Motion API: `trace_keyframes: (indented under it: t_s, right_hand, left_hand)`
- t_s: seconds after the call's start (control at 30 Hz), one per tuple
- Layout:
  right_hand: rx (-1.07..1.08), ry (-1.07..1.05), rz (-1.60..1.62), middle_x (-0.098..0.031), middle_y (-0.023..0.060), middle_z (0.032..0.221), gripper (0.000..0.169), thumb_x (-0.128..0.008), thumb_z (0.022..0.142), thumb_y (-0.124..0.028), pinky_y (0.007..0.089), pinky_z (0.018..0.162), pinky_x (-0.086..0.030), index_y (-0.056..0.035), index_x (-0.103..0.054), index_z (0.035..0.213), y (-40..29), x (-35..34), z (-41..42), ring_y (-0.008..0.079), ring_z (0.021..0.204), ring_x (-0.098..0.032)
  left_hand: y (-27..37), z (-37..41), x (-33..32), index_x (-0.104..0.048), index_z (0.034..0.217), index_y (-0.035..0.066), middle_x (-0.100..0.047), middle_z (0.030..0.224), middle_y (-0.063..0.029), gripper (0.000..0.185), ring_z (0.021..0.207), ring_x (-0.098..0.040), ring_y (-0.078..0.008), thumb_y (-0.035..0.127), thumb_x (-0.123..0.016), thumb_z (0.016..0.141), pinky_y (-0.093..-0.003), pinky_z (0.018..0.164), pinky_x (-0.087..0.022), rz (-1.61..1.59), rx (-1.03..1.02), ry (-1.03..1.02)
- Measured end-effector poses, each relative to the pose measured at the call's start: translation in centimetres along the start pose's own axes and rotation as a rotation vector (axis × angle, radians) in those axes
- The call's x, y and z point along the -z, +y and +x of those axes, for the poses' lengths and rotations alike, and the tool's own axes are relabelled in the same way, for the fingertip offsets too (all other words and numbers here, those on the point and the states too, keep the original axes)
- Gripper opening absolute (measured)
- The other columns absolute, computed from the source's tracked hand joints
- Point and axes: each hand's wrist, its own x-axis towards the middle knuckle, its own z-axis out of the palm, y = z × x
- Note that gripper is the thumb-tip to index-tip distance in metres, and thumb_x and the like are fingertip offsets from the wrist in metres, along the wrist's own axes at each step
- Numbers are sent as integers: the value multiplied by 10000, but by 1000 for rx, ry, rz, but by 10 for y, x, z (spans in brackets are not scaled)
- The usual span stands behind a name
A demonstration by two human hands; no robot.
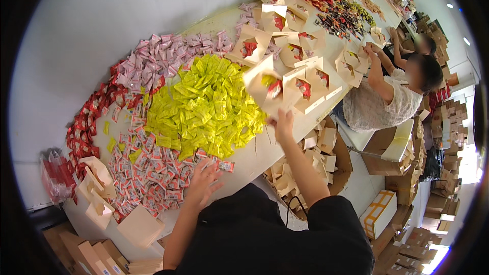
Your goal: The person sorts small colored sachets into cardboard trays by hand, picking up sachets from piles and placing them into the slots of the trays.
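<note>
My left hand (204, 181) is spread, with nothing in it, over the near edge of a heap of small red-and-white packets (153, 172). Farther right, my right hand (283, 125) is at the lower edge of an open cream paperboard box (259, 80); both are blurred, and a grip on it cannot be made out. Yellow and red-and-white packets lie inside that box. Between my hands rises a large pile of yellow wrapped packets (206, 103). Several similar open boxes (248, 46) with packets inside stand on the table beyond my right hand.
Pink-white sachets (168, 57) and red packets (86, 122) lie along the wall. Folded paperboard (141, 225) sits at the table's near left corner. A large carton of paperboard pieces (342, 164) stands below the table edge. Two people work at right, one in a white top (386, 99).
</note>
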Motion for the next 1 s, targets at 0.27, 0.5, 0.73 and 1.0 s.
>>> trace_keyframes:
  t_s: [0.27, 0.5, 0.73, 1.0]
  right_hand:
    - [-107, 279, -22, -576, 118, 757, 203, -460, 825, -129, 275, 451, -463, 13, -538, 948, -14, -50, 177, 174, 541, -561]
    - [101, -26, -472, -572, 72, 839, 345, -423, 881, -346, 329, 626, -457, -54, -518, 1038, 14, 4, 211, 190, 759, -557]
    - [-285, -270, -167, -514, 28, 1072, 270, -503, 864, -208, 309, 695, -424, -122, -438, 1112, 63, -14, -15, 165, 862, -522]
    - [-119, -629, -597, -493, 50, 901, 279, -517, 725, 21, 215, 527, -429, -43, -470, 992, 110, -52, -176, 113, 623, -526]
  left_hand:
    - [-1, -61, 77, -377, 1191, 144, -476, 1153, -52, 393, 978, -532, -205, 116, -537, 833, -381, 791, -477, -150, -119, 310]
    - [-11, -73, 98, -431, 1133, 151, -545, 1042, -27, 321, 943, -552, -193, 132, -549, 835, -366, 761, -480, -346, -111, 495]
    - [-29, -87, 129, -449, 1124, 117, -557, 1008, -35, 291, 904, -572, -189, 135, -537, 847, -344, 761, -477, -464, -237, 465]
    - [-32, -156, 184, -436, 1101, 75, -543, 966, -71, 293, 852, -559, -224, 108, -532, 826, -361, 736, -477, -701, -497, 747]
